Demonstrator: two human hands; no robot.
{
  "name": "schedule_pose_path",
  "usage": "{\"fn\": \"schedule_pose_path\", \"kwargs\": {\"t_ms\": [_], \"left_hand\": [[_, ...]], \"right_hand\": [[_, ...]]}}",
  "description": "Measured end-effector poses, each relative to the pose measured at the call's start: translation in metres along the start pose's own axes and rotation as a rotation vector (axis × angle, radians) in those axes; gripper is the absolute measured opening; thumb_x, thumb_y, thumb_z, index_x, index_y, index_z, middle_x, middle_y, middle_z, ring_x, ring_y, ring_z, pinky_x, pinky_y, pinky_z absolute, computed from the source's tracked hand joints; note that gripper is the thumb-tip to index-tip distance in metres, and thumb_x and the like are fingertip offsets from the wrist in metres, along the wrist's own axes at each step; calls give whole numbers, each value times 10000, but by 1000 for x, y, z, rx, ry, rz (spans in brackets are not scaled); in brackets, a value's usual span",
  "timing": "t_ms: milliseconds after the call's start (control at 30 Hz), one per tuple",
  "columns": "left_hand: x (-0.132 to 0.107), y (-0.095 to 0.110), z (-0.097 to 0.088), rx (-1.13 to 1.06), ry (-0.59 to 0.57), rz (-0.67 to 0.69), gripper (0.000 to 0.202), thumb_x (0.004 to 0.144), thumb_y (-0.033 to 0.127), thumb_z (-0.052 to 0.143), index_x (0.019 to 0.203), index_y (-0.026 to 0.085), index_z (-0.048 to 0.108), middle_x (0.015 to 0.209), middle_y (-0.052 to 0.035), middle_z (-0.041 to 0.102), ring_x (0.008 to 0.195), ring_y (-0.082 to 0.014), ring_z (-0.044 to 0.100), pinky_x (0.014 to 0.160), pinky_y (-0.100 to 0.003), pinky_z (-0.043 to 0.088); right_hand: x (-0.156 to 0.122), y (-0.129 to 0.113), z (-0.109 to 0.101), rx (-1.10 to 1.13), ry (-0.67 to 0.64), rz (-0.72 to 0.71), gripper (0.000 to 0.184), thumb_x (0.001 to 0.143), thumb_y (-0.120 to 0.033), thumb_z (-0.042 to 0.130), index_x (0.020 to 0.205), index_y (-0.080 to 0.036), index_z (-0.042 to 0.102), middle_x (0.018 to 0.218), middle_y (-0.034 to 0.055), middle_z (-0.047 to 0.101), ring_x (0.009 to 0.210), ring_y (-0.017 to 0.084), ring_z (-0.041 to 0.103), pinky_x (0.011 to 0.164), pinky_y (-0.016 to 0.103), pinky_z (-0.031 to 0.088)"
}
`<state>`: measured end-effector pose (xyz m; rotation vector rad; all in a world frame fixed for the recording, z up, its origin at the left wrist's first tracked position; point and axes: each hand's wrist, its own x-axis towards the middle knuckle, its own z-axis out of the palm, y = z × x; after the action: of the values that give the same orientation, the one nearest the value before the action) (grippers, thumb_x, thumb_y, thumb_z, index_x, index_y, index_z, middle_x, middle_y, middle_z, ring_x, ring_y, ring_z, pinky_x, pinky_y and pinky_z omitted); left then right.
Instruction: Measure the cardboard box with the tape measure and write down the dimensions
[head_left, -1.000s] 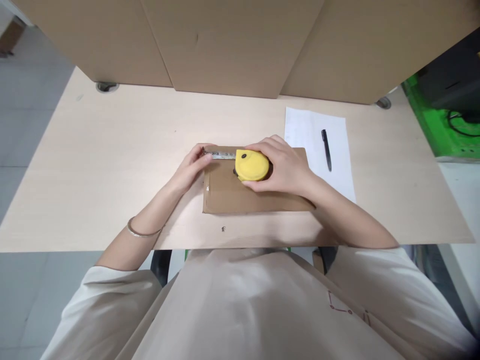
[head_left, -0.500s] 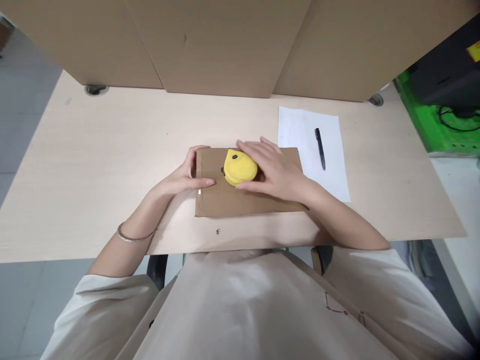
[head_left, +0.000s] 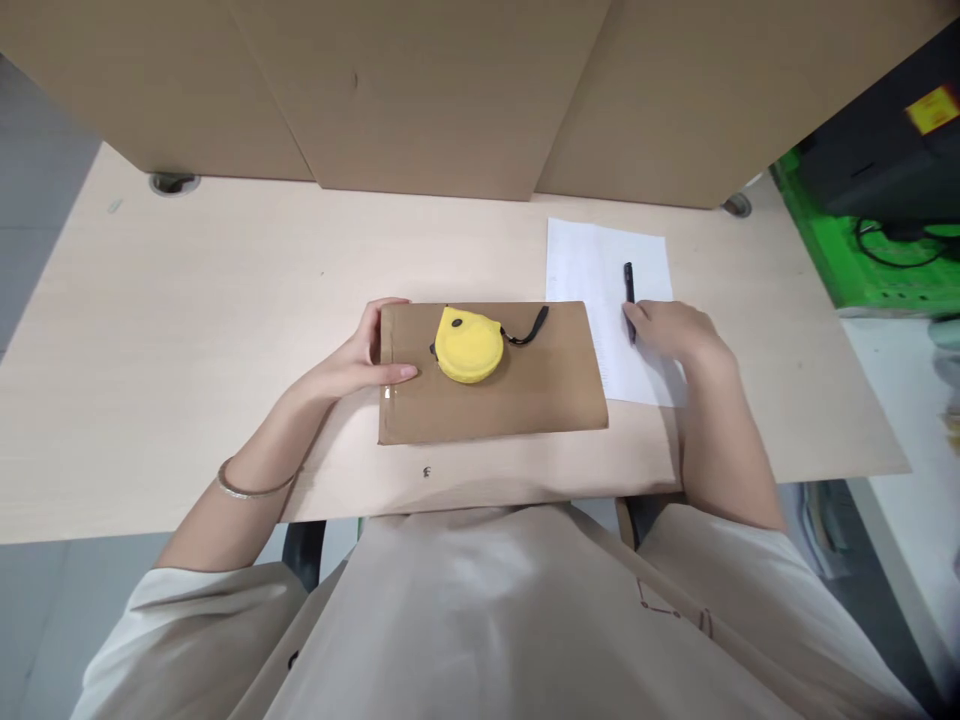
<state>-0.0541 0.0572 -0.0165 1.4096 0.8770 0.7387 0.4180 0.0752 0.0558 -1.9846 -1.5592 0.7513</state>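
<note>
A flat brown cardboard piece [head_left: 525,395] lies on the pale desk [head_left: 187,300] in front of me. On it rests a yellow tape measure [head_left: 469,345], its tape wound in and its black strap [head_left: 529,328] trailing to the right. My left hand [head_left: 349,365] grips the cardboard's left edge, thumb on top and fingers along the side. My right hand [head_left: 675,330] is over a white sheet of paper [head_left: 592,260] to the right of the cardboard. Its fingers are curled round the lower part of a black pen [head_left: 628,277].
Tall cardboard panels [head_left: 420,90] stand along the back of the desk. A green crate [head_left: 847,250] with dark equipment sits past the desk's right end. Cable holes [head_left: 172,182] mark the desk's back corners. The desk's near edge runs just below the cardboard.
My right hand has let go of the tape measure and moved right onto the pen. The tape has gone back into its case. My left hand shifted from the tape's tip to the cardboard's edge.
</note>
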Motion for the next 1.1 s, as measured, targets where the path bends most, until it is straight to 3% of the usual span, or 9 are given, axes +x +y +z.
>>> {"fn": "schedule_pose_path", "kwargs": {"t_ms": [133,267,333,467,533,633,767,933,1100], "left_hand": [[0,-1,-1,-3,3,22,1019,821,474,1168,1622,354,549,1578,-129,708,1450,-399,744,1112,-492,726],[-2,-1,-2,4,2,11,1022,815,469,1172,1632,357,568,1639,-135,689,1483,-406,727,1135,-493,713],[-2,0,-2,8,-2,-3,1021,823,482,1169,1637,363,566,1669,-135,673,1511,-412,712,1147,-490,708],[-3,3,0,32,-6,-3,1026,824,498,1166,1633,352,553,1694,-144,651,1556,-424,680,1186,-500,695],[-2,4,0,43,-3,-2,1030,820,505,1167,1627,345,546,1695,-151,642,1572,-429,668,1206,-511,688],[-2,4,1,36,0,-13,1031,823,512,1164,1630,354,542,1695,-150,640,1565,-430,671,1198,-516,690],[-3,4,1,32,1,-20,1040,819,515,1163,1641,363,545,1680,-144,654,1542,-429,685,1191,-528,693],[-3,4,1,35,5,-10,1024,826,519,1158,1630,350,546,1670,-148,675,1537,-434,701,1208,-552,699],[-2,2,1,18,-8,20,998,833,483,1162,1619,356,561,1692,-150,675,1561,-428,700,1194,-525,712]], "right_hand": [[14,23,2,315,-12,54,550,993,-627,1066,990,-300,624,683,-7,690,596,217,686,565,334,590],[25,48,7,416,9,89,694,915,-538,1128,834,-294,483,584,-40,607,444,122,472,411,253,383],[29,57,11,477,17,105,709,906,-515,1128,800,-289,464,578,-34,614,432,105,446,390,230,325],[37,72,16,564,16,116,607,938,-582,1068,816,-293,548,651,21,726,486,149,597,398,256,394],[39,77,17,548,8,89,616,891,-562,1101,816,-303,547,637,15,723,489,141,583,413,272,403],[40,81,17,522,-15,59,617,798,-419,1170,829,-311,563,600,-23,685,491,124,550,440,280,428],[37,75,19,491,11,79,567,782,-198,1140,765,-271,579,607,-7,670,503,119,611,469,243,526],[34,67,22,455,20,48,511,734,-122,1094,683,-266,607,537,-21,607,453,106,502,390,221,412],[35,69,23,411,54,74,537,748,-55,992,668,-284,512,496,-34,544,428,105,454,385,211,363]]}}
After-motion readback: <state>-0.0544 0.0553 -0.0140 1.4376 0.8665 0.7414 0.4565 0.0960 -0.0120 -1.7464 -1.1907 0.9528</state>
